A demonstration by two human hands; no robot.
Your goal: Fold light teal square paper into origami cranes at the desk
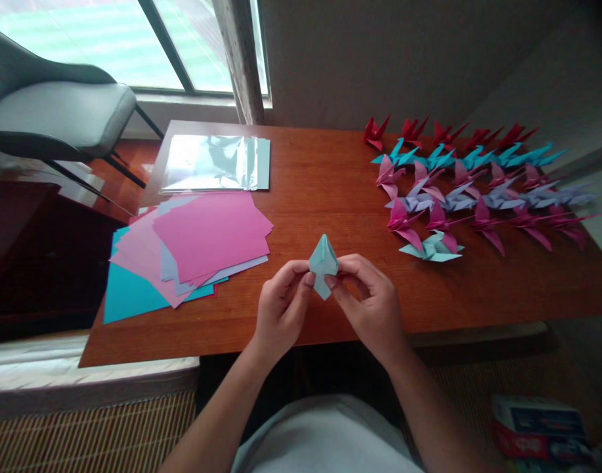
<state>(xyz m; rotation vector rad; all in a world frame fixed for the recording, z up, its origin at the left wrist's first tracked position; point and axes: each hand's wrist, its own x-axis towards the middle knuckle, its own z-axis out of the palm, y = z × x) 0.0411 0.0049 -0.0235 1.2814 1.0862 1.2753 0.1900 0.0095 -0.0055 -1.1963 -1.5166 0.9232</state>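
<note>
Between my two hands, above the table's front edge, is a small piece of pale mint origami paper [323, 256], folded into a kite-like shape with its point away from me. My left hand [283, 302] pinches its left side between thumb and forefinger. On the opposite side, my right hand [369, 299] grips the paper the same way, thumb near the lower flap. Finished paper cranes stand in rows at the right; the nearest is a pale mint crane [432, 247]. The inner folds are too small to make out.
A fanned stack of coloured paper [212, 236] lies left on the wooden table [320, 177]. Behind it is a clear plastic packet [209, 163] of mint sheets. Rows of red cranes [374, 133], blue, pink, lilac and magenta ones occupy the right. A chair [59, 115] stands by the window.
</note>
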